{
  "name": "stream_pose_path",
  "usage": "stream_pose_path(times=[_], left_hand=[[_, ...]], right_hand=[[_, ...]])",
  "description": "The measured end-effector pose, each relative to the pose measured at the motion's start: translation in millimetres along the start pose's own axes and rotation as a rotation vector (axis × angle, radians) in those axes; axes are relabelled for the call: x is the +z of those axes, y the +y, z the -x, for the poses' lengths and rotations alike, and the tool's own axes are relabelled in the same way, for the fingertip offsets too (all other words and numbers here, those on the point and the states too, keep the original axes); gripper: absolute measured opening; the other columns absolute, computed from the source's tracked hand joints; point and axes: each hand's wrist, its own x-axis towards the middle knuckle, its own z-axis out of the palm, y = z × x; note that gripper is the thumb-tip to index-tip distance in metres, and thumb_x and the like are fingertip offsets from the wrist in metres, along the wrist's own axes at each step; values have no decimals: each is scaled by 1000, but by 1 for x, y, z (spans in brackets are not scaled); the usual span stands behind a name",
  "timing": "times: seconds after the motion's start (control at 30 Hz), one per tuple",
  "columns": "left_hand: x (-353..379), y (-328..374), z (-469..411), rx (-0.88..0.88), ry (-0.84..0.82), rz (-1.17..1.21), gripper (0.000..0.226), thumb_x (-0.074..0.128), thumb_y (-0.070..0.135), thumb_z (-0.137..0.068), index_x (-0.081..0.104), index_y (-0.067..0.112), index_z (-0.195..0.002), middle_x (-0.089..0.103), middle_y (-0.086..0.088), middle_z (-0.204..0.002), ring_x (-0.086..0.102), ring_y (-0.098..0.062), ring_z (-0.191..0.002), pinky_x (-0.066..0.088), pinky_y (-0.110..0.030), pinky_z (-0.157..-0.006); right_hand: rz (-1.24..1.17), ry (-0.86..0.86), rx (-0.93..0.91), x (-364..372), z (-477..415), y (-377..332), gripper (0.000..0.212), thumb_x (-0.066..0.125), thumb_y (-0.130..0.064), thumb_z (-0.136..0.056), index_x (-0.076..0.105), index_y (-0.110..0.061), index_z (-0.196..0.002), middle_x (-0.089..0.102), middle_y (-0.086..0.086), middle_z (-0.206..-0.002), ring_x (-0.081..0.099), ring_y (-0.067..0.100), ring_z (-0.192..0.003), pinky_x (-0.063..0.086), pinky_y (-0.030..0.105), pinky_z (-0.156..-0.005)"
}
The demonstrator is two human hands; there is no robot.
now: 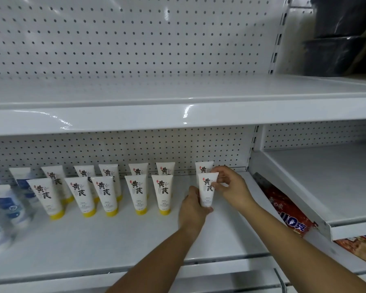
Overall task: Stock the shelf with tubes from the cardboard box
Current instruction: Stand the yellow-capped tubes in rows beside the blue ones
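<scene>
A white tube [207, 190] with black characters stands cap-down on the white lower shelf [114, 240], at the right end of the front row. My left hand [193, 208] grips its lower end, hiding the cap. My right hand [230, 188] pinches its upper edge. Behind it stands another tube [203, 167], partly hidden. To the left, several matching tubes with yellow caps [137, 193] stand in two rows. The cardboard box is out of view.
Blurred blue-and-white tubes [6, 204] stand at the shelf's far left. A red snack bag [292, 214] lies to the right, under a tilted white shelf [317, 187]. A white upper shelf [178, 98] overhangs. Dark containers [336, 39] sit at the top right.
</scene>
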Motion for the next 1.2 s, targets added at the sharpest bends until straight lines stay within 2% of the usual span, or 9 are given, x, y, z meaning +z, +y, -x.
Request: stream_pose_path(times=[0.27, 0.43, 0.6, 0.67, 0.77, 0.9, 1.03, 1.2], left_hand=[[-4, 2, 3, -2, -40, -32, 55, 87, 21, -63, 43, 27, -97, 66, 10, -88, 67, -12, -81, 56, -35, -68], [-7, 3, 5, -17, -67, -19, 53, 86, 23, -63, 45, 28, -95, 66, 12, -86, 66, -10, -80, 57, -38, -72], [-14, 7, 9, -35, -96, -76, 50, 86, 27, -59, 49, 29, -93, 67, 10, -90, 66, -13, -84, 56, -40, -76], [-21, 9, 12, -13, -88, -165, 51, 86, 34, -62, 52, 27, -100, 67, 7, -99, 66, -15, -92, 55, -36, -79], [-34, 12, 17, 18, -61, -315, 60, 82, 48, -67, 55, 18, -112, 66, -1, -109, 64, -19, -99, 52, -30, -77], [-52, 17, 26, 47, -88, -511, 67, 68, 64, -74, 55, 11, -112, 62, -7, -110, 61, -22, -102, 48, -30, -75], [-64, 15, 39, 107, -148, -658, 61, 57, 61, -84, 55, 10, -118, 58, -8, -117, 54, -23, -111, 49, -34, -84], [-89, 15, 68, 201, -134, -792, 64, 52, 59, -87, 54, 7, -124, 56, -10, -120, 51, -26, -114, 48, -36, -88]], right_hand=[[11, 5, 3, 0, 5, -2, 40, 72, 3, -80, 65, -30, -101, 71, -13, -105, 66, 5, -93, 54, 25, -86], [31, 14, 10, 0, 9, -8, 41, 71, 4, -81, 64, -31, -101, 71, -12, -103, 66, 1, -91, 52, 17, -82], [91, -16, 43, -2, 12, -8, 44, 73, -2, -82, 62, -26, -117, 71, -12, -105, 65, -2, -96, 53, 22, -90], [172, -28, 65, -6, 18, -9, 46, 73, -10, -83, 59, -26, -124, 68, -13, -109, 63, -4, -99, 52, 21, -93], [400, -85, 95, -16, 31, -7, 53, 71, -23, -86, 52, -20, -136, 64, -2, -121, 61, 11, -107, 50, 30, -98], [706, -173, 100, -30, 52, -11, 58, 60, -44, -90, 46, -20, -141, 59, -1, -131, 56, 13, -114, 47, 28, -91], [877, -227, 27, -27, 75, -21, 55, 54, -54, -89, 51, -26, -135, 55, -10, -130, 52, 8, -116, 45, 24, -84], [957, -312, -93, -3, 96, -31, 56, 51, -58, -87, 51, -28, -133, 57, -8, -125, 51, 12, -115, 48, 30, -87]])
